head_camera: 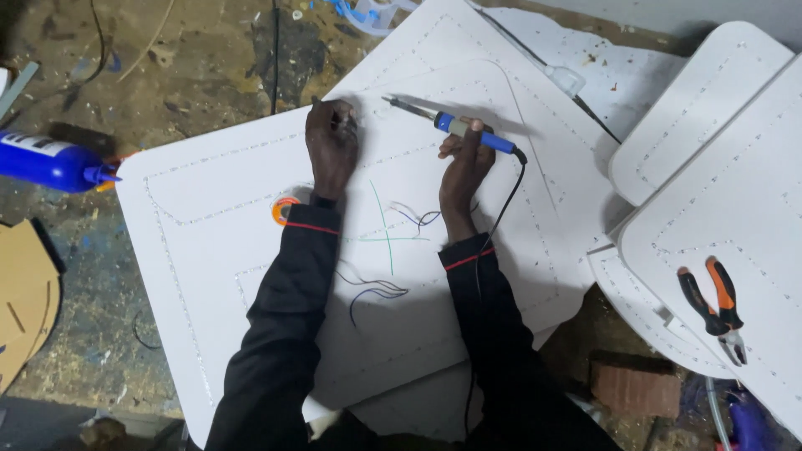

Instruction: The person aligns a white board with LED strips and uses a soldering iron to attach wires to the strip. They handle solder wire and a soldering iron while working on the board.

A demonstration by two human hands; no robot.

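In the middle of the frame, the right hand (464,167) is closed around a blue-handled soldering iron (451,125), its tip pointing left. The left hand (332,146) presses on the white panel (209,225), maybe pinching something small; I cannot tell.

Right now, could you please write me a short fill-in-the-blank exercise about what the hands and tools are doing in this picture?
1. The right hand holds a blue-handled soldering iron by its ____ grip.
2. The left hand presses flat on the large ____ board.
3. The orange-and-black pliers lie on another board to the person's ____.

Missing words: blue; white; right
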